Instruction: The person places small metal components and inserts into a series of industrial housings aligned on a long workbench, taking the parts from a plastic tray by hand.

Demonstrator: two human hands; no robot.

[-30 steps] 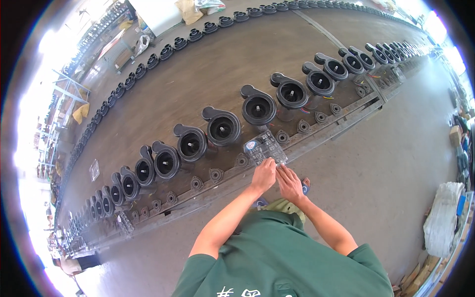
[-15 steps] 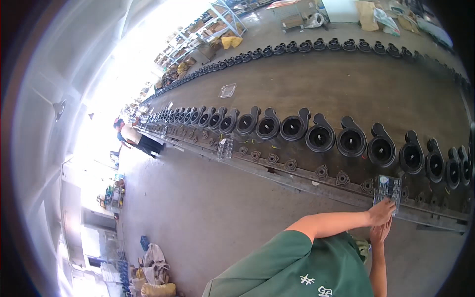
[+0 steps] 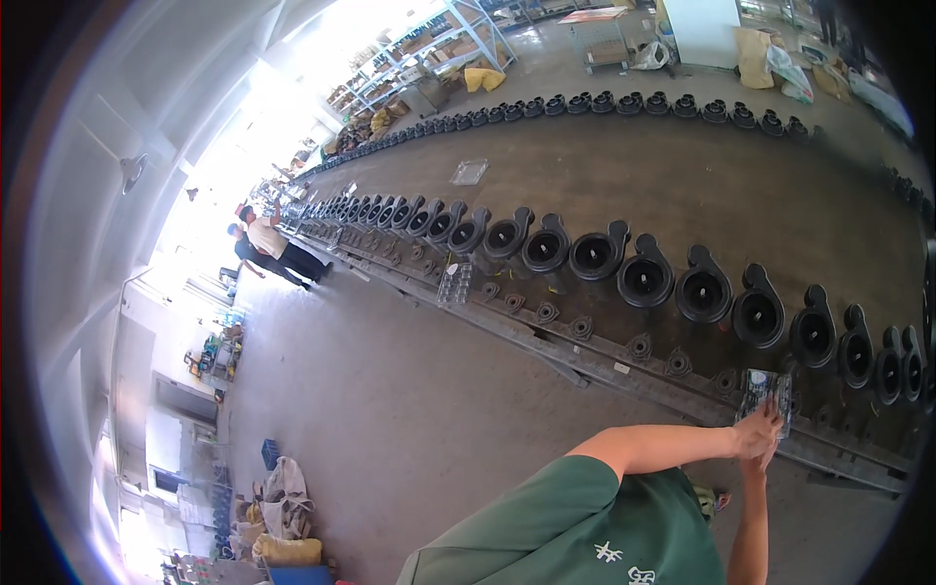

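Floor (image 3: 419,409): bare concrete fills the near left of my view, stained and dusty.
Rail (image 3: 546,341): a long steel rail runs from the far left down to the near right, across the whole scene.
Pump housings (image 3: 648,278): black cast volute shells stand in a row just behind the rail, openings facing me; a second row (image 3: 624,102) lies well apart on the far side.
Flanges (image 3: 639,346): small round black parts sit along the rail, one near the foot of each housing.
Shelving (image 3: 429,54): racks with stock at the far left, in strong light.
Other people (image 3: 268,244): standing by the rail at the far left end; not mine.
Second tray (image 3: 455,283): a clear plastic tray rests on the rail, mid left.
Clear tray (image 3: 763,390): a small clear plastic compartment tray, near right, over the rail, at my fingertips.
Left hand (image 3: 756,434): at the tray's lower edge, fingers curled onto it; grip looks closed on the tray.
Right hand (image 3: 759,458): mostly hidden behind the left; I cannot tell how its fingers stand.
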